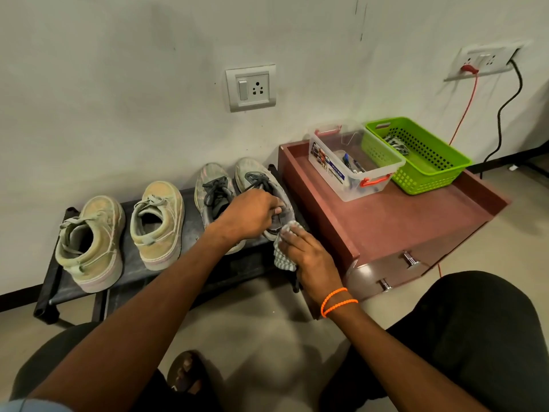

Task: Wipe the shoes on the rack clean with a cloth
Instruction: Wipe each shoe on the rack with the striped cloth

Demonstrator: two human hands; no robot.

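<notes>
My left hand point(252, 215) grips the collar of the rightmost grey lace-up sneaker point(263, 188), which stands at the right end of the low black shoe rack point(190, 221). My right hand point(309, 257) presses a grey checked cloth point(283, 254) against its heel. Second grey sneaker point(212, 191) just left; two beige canvas shoes point(92, 242) farther left.

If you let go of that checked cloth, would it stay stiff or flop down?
Probably flop. The cloth already droops in soft folds below the right hand pressing it on the grey shoe. It looks thin, so likely light. It would likely slide off the shoe, not roll.
</notes>
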